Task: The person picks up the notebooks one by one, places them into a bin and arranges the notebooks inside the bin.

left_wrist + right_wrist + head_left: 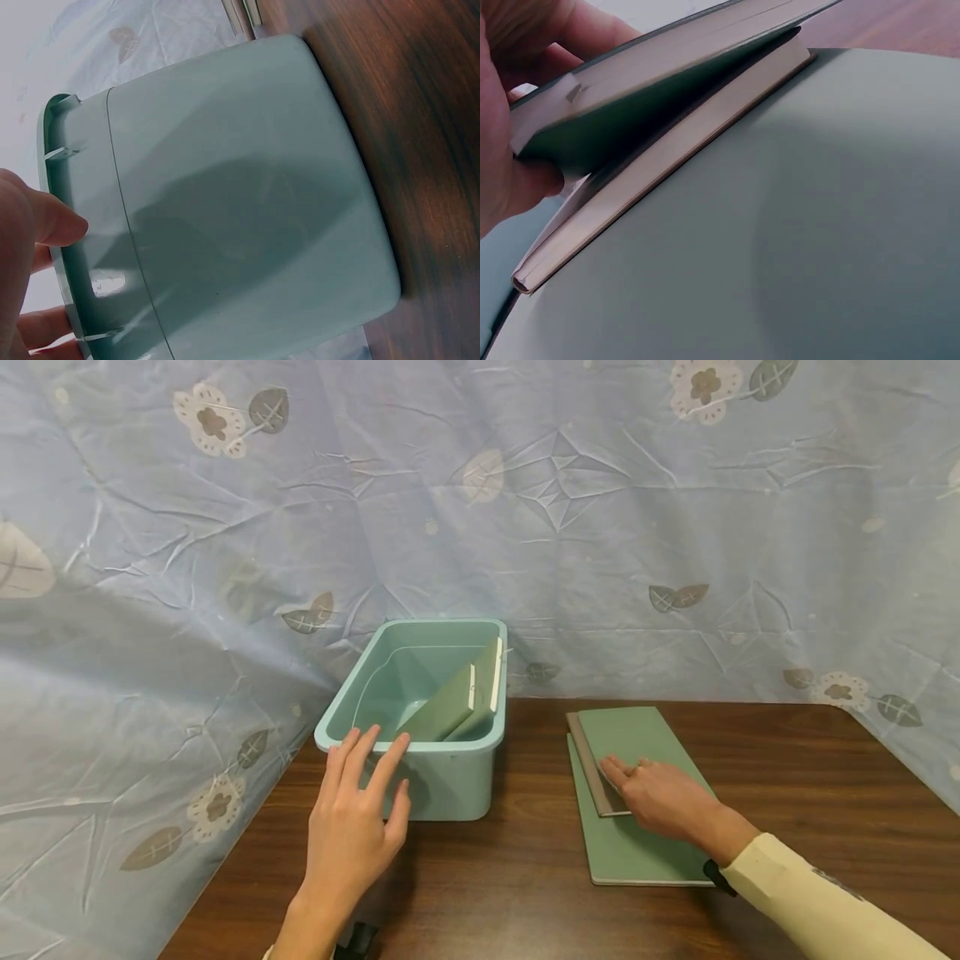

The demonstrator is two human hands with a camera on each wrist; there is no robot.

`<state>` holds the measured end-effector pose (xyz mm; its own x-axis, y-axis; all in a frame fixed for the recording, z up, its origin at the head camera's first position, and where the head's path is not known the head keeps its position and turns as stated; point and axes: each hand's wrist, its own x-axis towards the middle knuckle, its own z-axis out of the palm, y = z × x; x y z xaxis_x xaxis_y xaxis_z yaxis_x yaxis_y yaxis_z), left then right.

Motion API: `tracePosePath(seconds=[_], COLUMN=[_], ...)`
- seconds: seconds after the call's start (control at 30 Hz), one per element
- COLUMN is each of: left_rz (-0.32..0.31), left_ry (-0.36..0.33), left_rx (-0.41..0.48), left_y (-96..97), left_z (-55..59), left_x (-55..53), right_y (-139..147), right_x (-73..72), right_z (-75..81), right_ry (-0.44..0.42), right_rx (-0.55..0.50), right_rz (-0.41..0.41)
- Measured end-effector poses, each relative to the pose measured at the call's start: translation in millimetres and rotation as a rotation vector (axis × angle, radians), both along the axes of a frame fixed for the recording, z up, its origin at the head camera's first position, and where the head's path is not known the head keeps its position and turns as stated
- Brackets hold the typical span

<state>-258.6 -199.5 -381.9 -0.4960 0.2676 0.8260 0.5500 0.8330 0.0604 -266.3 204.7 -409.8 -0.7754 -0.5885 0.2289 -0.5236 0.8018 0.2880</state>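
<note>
The right hand (pixel 667 800) pinches the upper green, rectangular hard-covered book (pixel 630 735) at its near edge, right of the frame's centre, tipping it up off a thin tan-edged notebook (pixel 589 760). Held at one edge, the book could slip or flap apart under its own weight; friction could also drag the notebook off the larger pale-green flat book (pixel 637 864) beneath. The left hand (pixel 352 827) has its fingers spread at the rim of a pale-teal plastic bin (pixel 442 783), centre-left; whether they touch it is hard to tell. The pinched book's long axis slants steeply from upper left to lower right, its far end towards the top of the frame.
</note>
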Motion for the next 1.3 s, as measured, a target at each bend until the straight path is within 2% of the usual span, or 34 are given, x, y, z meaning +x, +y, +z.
tracePosePath(seconds=[0.13,0.4,0.73,1.0,1.17,1.3], left_rz=[0.004,0.005,0.005,-0.014,-0.041,-0.047], left_ry=[0.002,-0.007,-0.008,0.015,0.041,0.035], left_rx=[-0.009,0.0,0.0,0.018,0.04,0.041], left_y=[0.3,0.6,1.2,0.9,1.2,1.0], left_z=[0.3,0.9,2.8,1.7,2.9,3.4], left_x=[0.2,0.3,1.5,0.8,-0.4,-0.4], right_y=[-1.3,-1.4,15.6,29.4,30.9,30.6], right_x=[1.4,2.8,-3.6,-11.1,-12.1,-12.8], right_z=[0.2,10.4,45.4,71.9,87.7,99.1], right_ry=[0.025,0.001,0.08,0.19,0.203,0.207], right_rx=[-0.028,-0.127,-0.226,-0.301,-0.36,-0.394], right_rz=[-0.008,-0.051,-0.157,-0.154,-0.128,-0.126])
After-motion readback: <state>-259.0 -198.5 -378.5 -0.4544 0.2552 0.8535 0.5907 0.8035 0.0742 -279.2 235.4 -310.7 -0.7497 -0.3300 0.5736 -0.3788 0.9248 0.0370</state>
